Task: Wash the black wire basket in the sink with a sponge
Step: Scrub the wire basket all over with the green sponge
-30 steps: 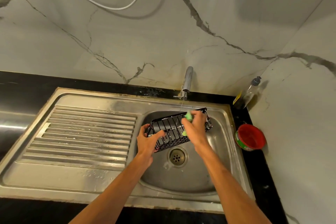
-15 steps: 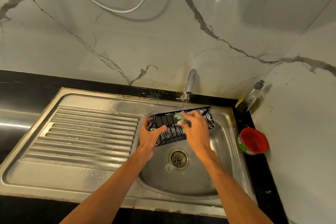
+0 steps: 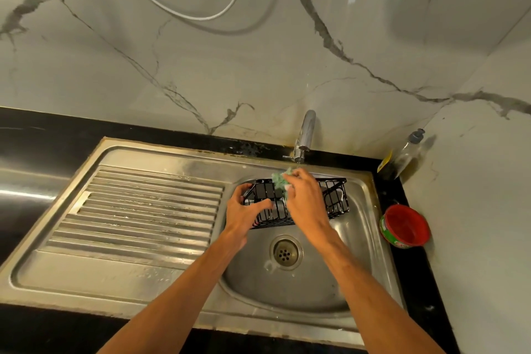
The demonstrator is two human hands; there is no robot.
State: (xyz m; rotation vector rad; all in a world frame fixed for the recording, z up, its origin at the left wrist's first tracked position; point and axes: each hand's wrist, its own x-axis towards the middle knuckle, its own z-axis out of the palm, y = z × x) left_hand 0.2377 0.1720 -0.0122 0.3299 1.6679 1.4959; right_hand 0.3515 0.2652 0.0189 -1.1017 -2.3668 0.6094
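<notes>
Black wire basket (image 3: 334, 202) is gripped by the curled left hand (image 3: 243, 213), while the right hand (image 3: 305, 200) pinches a green sponge (image 3: 281, 179).

Facing you is a pale marble-look back wall (image 3: 230, 66) with dark grey veins; it meets a matching side wall (image 3: 482, 181) at your right. A thin white hose (image 3: 198, 19) loops across the back wall. Below runs a glossy black counter (image 3: 43, 135) holding the steel sink (image 3: 301, 290), whose ribbed drainboard (image 3: 143, 210) lies to your left. A chrome tap (image 3: 306, 132) stands at the back edge. In the right corner — a clear bottle (image 3: 405, 152) and, nearer you, a red tub (image 3: 405, 225). Warm light gleams on the counter's left end.
</notes>
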